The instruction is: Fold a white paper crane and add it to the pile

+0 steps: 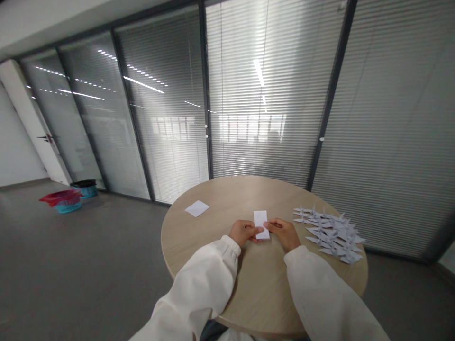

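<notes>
A folded white paper strip [260, 221] lies on the round wooden table [227, 199], its long side pointing away from me. My left hand [243, 232] pinches its near left edge with curled fingers. My right hand [284, 233] pinches the near right edge the same way. Both arms wear white sleeves that reach in from the bottom of the view.
A heap of several folded paper cranes [330, 232] lies at the table's right side. A flat white square sheet [196, 208] rests at the left. Behind the table runs a glass wall with blinds. Blue and red bins [66, 199] stand on the floor far left.
</notes>
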A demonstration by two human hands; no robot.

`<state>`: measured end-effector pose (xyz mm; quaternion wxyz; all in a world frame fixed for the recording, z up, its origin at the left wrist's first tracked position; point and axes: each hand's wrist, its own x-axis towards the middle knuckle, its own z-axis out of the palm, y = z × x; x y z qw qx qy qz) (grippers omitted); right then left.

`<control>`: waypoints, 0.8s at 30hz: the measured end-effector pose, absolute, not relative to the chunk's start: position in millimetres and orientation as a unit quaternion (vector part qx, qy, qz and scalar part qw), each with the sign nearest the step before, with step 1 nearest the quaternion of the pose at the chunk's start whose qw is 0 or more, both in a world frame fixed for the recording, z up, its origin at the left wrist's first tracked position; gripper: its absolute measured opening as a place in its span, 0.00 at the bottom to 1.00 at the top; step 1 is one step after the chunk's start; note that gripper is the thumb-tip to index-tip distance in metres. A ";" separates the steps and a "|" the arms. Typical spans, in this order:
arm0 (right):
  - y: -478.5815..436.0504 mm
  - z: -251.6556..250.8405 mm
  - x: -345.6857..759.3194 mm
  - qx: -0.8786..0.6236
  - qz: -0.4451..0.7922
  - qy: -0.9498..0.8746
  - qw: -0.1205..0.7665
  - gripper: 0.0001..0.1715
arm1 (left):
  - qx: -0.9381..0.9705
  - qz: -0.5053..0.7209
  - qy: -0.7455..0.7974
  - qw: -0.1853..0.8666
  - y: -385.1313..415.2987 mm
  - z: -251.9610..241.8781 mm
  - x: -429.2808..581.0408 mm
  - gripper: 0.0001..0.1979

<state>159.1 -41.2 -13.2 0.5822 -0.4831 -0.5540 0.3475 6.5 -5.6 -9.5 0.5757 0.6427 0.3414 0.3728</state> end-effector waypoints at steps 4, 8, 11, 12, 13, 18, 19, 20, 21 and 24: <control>-41.1 -13.7 158.3 -0.473 0.360 -0.567 0.570 0.17 | 0.646 0.394 0.358 0.546 -7.4 -5.4 5.2 0.19; -41.6 -13.1 157.7 -0.476 0.358 -0.576 0.560 0.16 | 0.644 0.402 0.362 0.541 -7.6 -3.3 5.3 0.19; -42.7 -11.2 156.9 -0.484 0.356 -0.556 0.574 0.16 | 0.635 0.378 0.352 0.574 -6.4 -5.9 6.6 0.20; -43.2 -10.5 156.5 -0.487 0.354 -0.551 0.578 0.16 | 0.634 0.364 0.349 0.587 -5.9 -7.3 6.9 0.20; -43.6 -9.8 156.2 -0.489 0.350 -0.549 0.580 0.16 | 0.634 0.354 0.348 0.594 -5.4 -8.7 7.1 0.20; -45.0 -8.9 155.7 -0.493 0.345 -0.558 0.571 0.17 | 0.652 0.352 0.355 0.570 -4.7 -12.7 5.9 0.20; -44.8 -9.1 155.8 -0.493 0.346 -0.560 0.569 0.17 | 0.655 0.355 0.355 0.565 -4.9 -12.7 5.6 0.20; -44.6 -9.4 156.0 -0.492 0.346 -0.560 0.569 0.17 | 0.658 0.355 0.353 0.562 -5.1 -12.6 5.4 0.20; -44.4 -9.6 156.0 -0.491 0.346 -0.560 0.571 0.18 | 0.659 0.356 0.351 0.562 -5.3 -12.3 5.4 0.20; -44.2 -9.1 155.8 -0.488 0.344 -0.555 0.580 0.18 | 0.651 0.354 0.348 0.574 -5.7 -11.4 6.2 0.20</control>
